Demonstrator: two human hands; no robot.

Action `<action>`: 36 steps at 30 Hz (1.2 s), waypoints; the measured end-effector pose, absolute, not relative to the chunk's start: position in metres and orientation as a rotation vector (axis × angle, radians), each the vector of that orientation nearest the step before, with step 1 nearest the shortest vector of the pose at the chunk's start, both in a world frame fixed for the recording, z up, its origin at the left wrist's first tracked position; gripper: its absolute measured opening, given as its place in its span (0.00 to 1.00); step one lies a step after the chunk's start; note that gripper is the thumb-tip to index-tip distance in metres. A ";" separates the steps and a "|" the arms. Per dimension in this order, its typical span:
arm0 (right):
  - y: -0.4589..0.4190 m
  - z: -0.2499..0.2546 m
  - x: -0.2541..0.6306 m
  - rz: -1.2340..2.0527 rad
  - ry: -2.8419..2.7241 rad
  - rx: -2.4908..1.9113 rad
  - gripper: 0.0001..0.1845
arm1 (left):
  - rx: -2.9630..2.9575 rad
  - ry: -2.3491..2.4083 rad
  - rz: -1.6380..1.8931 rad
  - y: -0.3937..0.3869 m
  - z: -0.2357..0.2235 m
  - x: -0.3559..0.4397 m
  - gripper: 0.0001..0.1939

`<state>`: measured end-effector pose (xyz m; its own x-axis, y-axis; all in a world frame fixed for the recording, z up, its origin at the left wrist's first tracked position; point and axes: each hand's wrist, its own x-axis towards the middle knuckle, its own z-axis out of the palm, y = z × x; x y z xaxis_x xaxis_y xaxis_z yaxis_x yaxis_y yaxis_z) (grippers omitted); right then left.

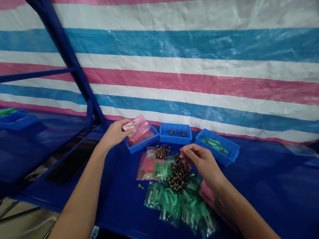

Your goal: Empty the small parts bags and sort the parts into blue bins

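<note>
My left hand point(117, 133) is closed on a pink plastic bag point(139, 125), held up over the left blue bin point(141, 146), which has more pink bags in it. My right hand point(200, 160) hovers at the upper edge of a pile of small brass-coloured screws point(179, 176). Its fingers are curled with the tips drawn together; whatever may be between them is too small to make out. Under and around the pile lie several green-tinted bags point(170, 201) with pale pieces inside. A pink bag point(146, 165) lies left of the pile, with a smaller heap of screws point(160, 153) at its top.
A middle blue bin point(175, 139) has a few screws; the right bin point(219, 155) has green bags. One loose screw point(140, 186) lies on the blue table point(122, 203). A dark flat panel point(71, 163) and a blue metal frame point(71, 61) stand left. Striped sheeting point(191, 78) hangs behind.
</note>
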<state>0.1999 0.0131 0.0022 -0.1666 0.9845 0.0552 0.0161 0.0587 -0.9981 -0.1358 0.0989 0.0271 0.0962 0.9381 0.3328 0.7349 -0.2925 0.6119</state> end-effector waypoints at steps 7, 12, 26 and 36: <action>0.014 0.000 0.201 1.245 -1.427 -1.091 0.17 | 2.085 1.835 0.970 0.105 0.015 -0.128 0.21; 0.014 -0.001 0.201 1.246 -1.445 -1.096 0.16 | 2.142 1.905 0.961 0.109 0.007 -0.123 0.16; 0.015 0.006 0.204 1.103 -1.544 -1.174 0.17 | 2.715 1.569 0.531 0.102 0.009 -0.104 0.19; 0.018 0.008 0.212 1.058 -1.546 -1.179 0.18 | 2.560 1.785 0.567 0.098 0.012 -0.098 0.15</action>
